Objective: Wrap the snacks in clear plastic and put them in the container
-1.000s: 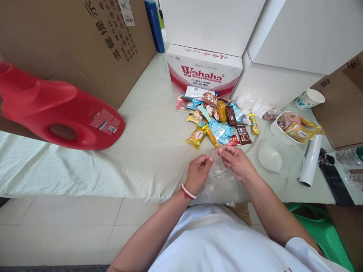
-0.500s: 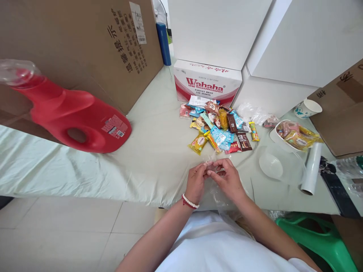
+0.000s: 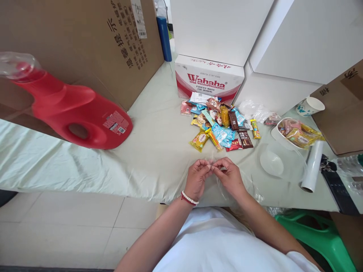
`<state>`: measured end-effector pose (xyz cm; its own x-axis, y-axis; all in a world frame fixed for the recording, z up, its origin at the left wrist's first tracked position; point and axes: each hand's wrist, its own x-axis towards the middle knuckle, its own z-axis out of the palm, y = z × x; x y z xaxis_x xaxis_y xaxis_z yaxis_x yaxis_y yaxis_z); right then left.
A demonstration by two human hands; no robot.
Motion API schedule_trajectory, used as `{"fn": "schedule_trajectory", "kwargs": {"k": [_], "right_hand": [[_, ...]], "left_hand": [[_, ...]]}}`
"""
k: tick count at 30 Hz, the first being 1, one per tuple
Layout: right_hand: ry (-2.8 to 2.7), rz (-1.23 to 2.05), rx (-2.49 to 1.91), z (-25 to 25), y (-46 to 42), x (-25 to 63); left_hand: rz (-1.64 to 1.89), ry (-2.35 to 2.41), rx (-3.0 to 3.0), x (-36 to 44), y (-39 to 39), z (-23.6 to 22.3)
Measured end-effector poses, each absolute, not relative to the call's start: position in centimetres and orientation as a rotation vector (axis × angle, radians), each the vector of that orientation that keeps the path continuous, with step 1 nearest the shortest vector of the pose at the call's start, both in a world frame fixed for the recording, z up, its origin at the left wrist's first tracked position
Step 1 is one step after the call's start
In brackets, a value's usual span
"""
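Observation:
My left hand (image 3: 197,179), with a bead bracelet at the wrist, and my right hand (image 3: 230,176) meet at the table's front edge. Both pinch the top of a thin clear plastic bag (image 3: 219,185) that hangs down between them. Fingertips of the two hands touch. Just beyond them lies a heap of small wrapped snacks (image 3: 219,124) on the pale green tablecloth (image 3: 147,151).
A big red jug (image 3: 76,109) lies on its side at the left by a large cardboard box (image 3: 70,34). A Wahaha carton (image 3: 208,79) stands behind the snacks. Right: clear lid (image 3: 271,162), snack-filled bowl (image 3: 295,132), film roll (image 3: 312,166), paper cup (image 3: 310,105), green stool (image 3: 314,234).
My hands have drawn together from slightly apart, fingertips now touching on the bag's top. The view shifted a little.

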<state>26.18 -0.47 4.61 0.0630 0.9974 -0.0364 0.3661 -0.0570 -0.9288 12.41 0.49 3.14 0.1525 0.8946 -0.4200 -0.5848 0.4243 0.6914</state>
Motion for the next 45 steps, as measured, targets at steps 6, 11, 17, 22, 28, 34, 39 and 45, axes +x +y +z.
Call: {"fn": "schedule_trajectory", "kwargs": {"k": [6,11,17,22,28,34,39,45], "right_hand": [[-1.323,1.104,-1.534,4.5,-0.2,26.4],[-1.254,1.204,-1.492,4.6,-0.1,26.7],[-1.21,1.277,-1.469,4.2,0.0,26.8],[-1.204,1.287,-1.475,3.3,0.1,26.8],[-1.179,1.316,-1.493,3.5,0.1,26.5],[-0.926,1.436,-1.419,3.5,0.2,26.1],[-0.931,1.39,-1.419,3.3,0.2,26.2],[-1.312,1.087,-1.5,3.6,0.3,26.1]], "left_hand": [[1.084,0.895,0.362,12.5,0.8,2.9],[1.07,0.877,0.313,12.3,1.0,2.7],[1.076,0.881,0.314,12.1,1.2,2.6],[1.073,0.901,0.351,11.9,1.1,1.9],[1.098,1.0,0.523,12.1,1.1,0.5],[1.09,1.013,0.477,11.9,1.0,0.7],[1.088,0.999,0.45,11.7,0.9,0.9],[1.136,1.001,0.609,11.7,0.8,0.6]]}}
